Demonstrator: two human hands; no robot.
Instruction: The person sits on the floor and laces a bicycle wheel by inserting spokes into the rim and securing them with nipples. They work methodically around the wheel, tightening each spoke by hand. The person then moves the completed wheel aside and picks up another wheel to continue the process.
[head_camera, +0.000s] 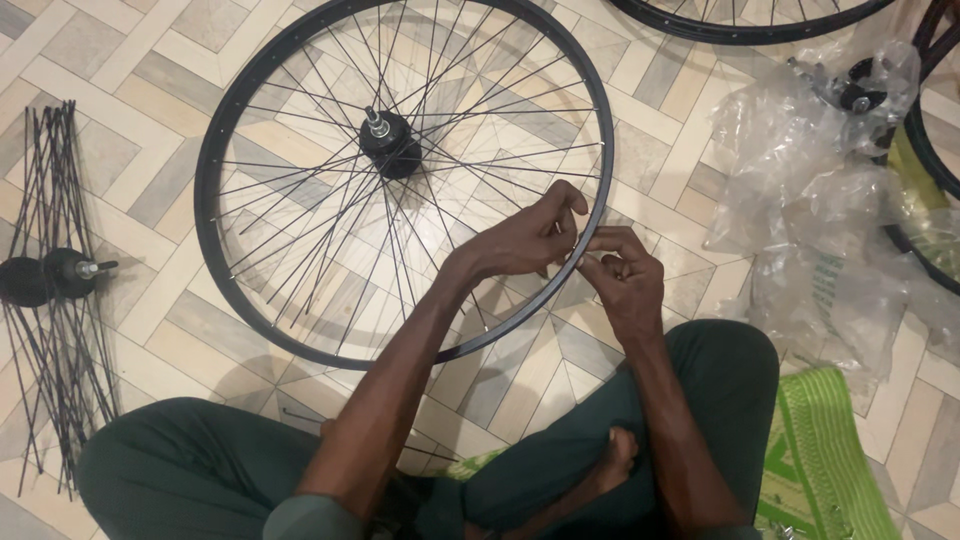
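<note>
A black bicycle wheel rim (222, 130) lies flat on the tiled floor, with thin spokes running to a black hub (390, 145) at its centre. My left hand (525, 238) reaches inside the rim at its right side and pinches a spoke near the rim. My right hand (620, 275) is just outside the rim at the same spot, fingers closed on something small that I cannot make out. The two hands almost touch. I sit cross-legged in dark green trousers, one bare foot (612, 460) showing.
A second hub with loose black spokes (55, 275) lies at the left. Crumpled clear plastic bags (820, 200) sit at the right, with another hub part (862, 92) on them. More rims (740, 25) lie at the top and right edges. A green woven mat (820, 460) lies under me.
</note>
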